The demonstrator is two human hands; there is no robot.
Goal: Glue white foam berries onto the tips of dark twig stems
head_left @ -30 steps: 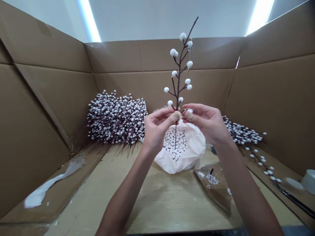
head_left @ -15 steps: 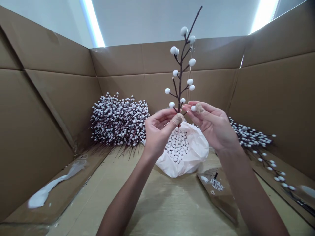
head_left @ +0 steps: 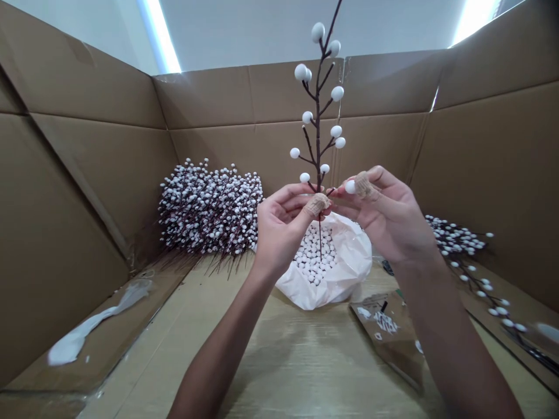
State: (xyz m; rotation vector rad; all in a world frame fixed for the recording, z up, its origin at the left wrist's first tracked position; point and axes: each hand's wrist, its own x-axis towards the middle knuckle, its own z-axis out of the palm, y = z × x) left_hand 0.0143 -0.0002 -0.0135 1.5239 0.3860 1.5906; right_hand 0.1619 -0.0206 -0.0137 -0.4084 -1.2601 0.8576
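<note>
Branch [head_left: 318, 125] now reaches higher in view, pinched near-upright by the left hand [head_left: 282, 224] before the white bag [head_left: 351, 256]; the right hand [head_left: 393, 218], farther outward, grips a white berry [head_left: 350, 187].

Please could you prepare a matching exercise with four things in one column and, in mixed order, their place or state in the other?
1. Left hand
2. Right hand
3. Plastic bag
4. Big pile of sprays

A. Open, with many loose berries inside
B. Grips the dark stem
C. Against the left part of the cardboard
D. Pinches one white berry

Pairs: 1-B, 2-D, 3-A, 4-C
</note>
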